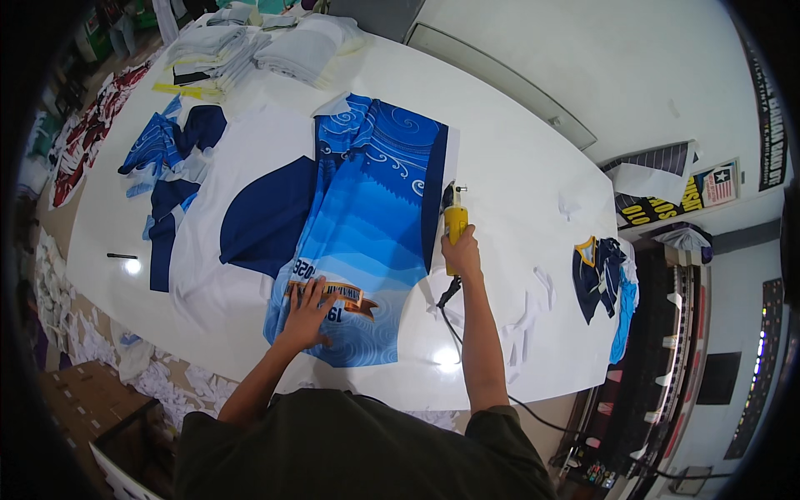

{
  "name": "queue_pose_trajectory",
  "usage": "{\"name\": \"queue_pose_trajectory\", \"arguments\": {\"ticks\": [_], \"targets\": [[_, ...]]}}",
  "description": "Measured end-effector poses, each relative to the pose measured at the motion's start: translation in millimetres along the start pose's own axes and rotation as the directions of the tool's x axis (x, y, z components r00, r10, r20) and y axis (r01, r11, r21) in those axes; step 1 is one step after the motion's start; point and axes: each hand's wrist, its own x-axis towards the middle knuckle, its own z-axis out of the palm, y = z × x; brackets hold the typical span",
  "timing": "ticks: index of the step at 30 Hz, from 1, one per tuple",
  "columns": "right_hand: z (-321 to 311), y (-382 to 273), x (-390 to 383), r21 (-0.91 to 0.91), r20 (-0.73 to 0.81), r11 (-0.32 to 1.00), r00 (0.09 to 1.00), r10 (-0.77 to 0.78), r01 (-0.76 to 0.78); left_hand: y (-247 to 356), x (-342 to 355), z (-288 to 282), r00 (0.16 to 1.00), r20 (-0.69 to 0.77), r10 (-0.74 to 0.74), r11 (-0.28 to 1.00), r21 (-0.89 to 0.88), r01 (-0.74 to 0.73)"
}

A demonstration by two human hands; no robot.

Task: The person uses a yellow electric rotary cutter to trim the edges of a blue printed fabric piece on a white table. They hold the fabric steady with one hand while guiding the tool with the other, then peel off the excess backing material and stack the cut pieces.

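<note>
A blue printed jersey panel (371, 233) with swirl patterns and a dark navy right edge lies on the white table (508, 167). My left hand (308, 317) rests on its near end with fingers spread, across a printed banner. In my right hand (463, 252) is a yellow electric fabric cutter (455, 218), gripped by its body. The cutter's metal head lies just right of the panel's navy edge, on the table side. A black cord (450, 292) trails from it toward me. Left of the panel lies a white sheet (250, 142) with a navy cut piece (271, 212).
Folded grey-white fabric stacks (304, 50) sit at the far left. Blue and navy pieces (171, 146) lie nearer, with a black pen (122, 256). White offcuts (525, 325) are scattered at right, near dark garments (596, 271). A cardboard box (92, 400) stands at lower left.
</note>
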Motion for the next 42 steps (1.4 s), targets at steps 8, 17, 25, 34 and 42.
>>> {"name": "queue_pose_trajectory", "arguments": {"ticks": [8, 17, 25, 34, 42], "targets": [[-4, -7, 56, -0.030, 0.003, 1.000, 1.000, -0.007, 0.008, 0, 0, -2, 1.000, -0.023, 0.010, 1.000, -0.008, -0.011], [-6, -20, 115, -0.026, 0.031, 1.000, 1.000, -0.003, 0.004, 3, 2, -5, 1.000, -0.001, -0.011, 1.000, 0.001, 0.011], [-6, -29, 168, -0.020, 0.035, 1.000, 0.999, 0.007, -0.006, 6, 3, -13, 0.999, 0.031, -0.024, 0.999, -0.021, 0.025], [-5, -34, 216, -0.022, 0.039, 1.000, 0.999, -0.003, 0.004, 5, 4, -11, 0.999, 0.025, -0.023, 0.999, -0.041, 0.024], [-7, -46, 254, -0.019, 0.031, 1.000, 0.999, -0.009, 0.010, 6, 5, -12, 0.998, 0.046, -0.031, 0.999, -0.037, 0.033]]}}
